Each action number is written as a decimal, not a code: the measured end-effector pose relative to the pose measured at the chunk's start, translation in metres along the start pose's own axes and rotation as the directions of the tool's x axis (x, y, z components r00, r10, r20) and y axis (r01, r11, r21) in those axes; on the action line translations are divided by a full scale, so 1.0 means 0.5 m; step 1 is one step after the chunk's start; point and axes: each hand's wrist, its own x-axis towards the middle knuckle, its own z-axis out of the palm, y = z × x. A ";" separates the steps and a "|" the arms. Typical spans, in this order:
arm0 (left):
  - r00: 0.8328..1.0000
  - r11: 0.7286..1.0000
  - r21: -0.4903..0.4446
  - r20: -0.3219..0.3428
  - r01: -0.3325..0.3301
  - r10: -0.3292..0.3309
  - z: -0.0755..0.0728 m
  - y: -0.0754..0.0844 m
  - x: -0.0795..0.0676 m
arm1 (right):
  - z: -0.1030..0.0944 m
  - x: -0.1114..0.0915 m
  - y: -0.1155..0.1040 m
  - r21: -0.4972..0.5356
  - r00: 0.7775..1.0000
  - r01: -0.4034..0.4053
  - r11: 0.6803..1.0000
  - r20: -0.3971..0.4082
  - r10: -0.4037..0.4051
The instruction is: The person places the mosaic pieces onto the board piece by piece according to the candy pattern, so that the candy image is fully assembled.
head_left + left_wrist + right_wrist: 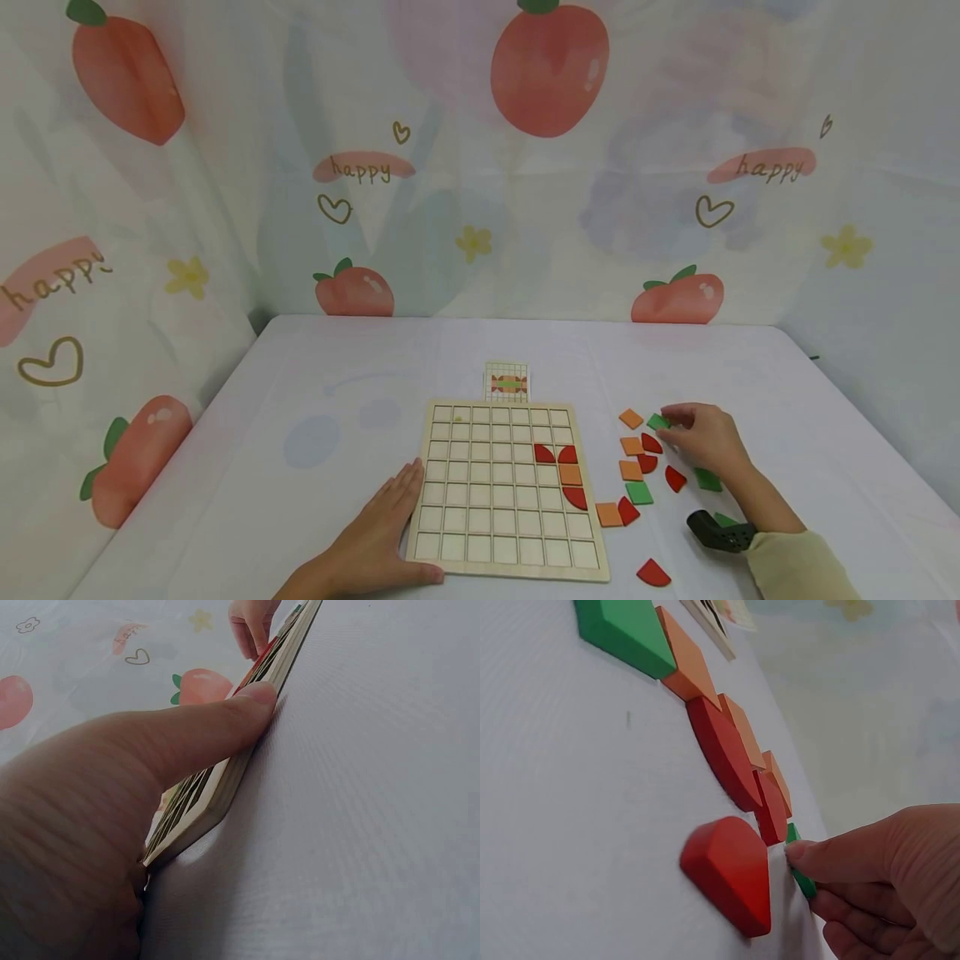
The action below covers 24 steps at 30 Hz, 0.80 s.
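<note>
My right hand (703, 435) pinches a green square tile (793, 834) between thumb and fingers, at the far end of the loose tiles. In the right wrist view a red quarter-circle tile (731, 874) lies just short of those fingers. My left hand (378, 529) rests against the wooden grid board (517, 575), its straight fingers along the left side and its thumb (217, 727) across the near edge. Near the board's right side, several red quarter-circle tiles (574, 498) and an orange square tile (570, 474) sit in the grid cells.
Right of the board lie loose orange tiles (631, 470), red tiles (654, 573) and green tiles (640, 493). A small pattern card (507, 383) lies beyond the board's far edge. Behind the white table (337, 358) hangs a printed curtain (525, 192). A black device (720, 532) is on the right wrist.
</note>
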 end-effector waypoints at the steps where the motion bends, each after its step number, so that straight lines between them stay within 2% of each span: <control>1: 1.000 1.000 0.001 -0.001 -0.001 0.001 0.000 0.000 0.000 | 0.000 0.000 0.000 0.000 1.000 0.000 1.000 0.000 0.000; 17: 1.000 1.000 0.007 -0.015 -0.010 0.010 0.000 -0.001 0.001 | 0.002 -0.006 -0.009 -0.002 1.000 0.020 1.000 -0.008 -0.020; 24: 1.000 1.000 0.013 -0.012 -0.009 0.009 0.000 -0.002 0.001 | 0.004 -0.011 -0.028 0.021 1.000 0.015 1.000 -0.023 -0.014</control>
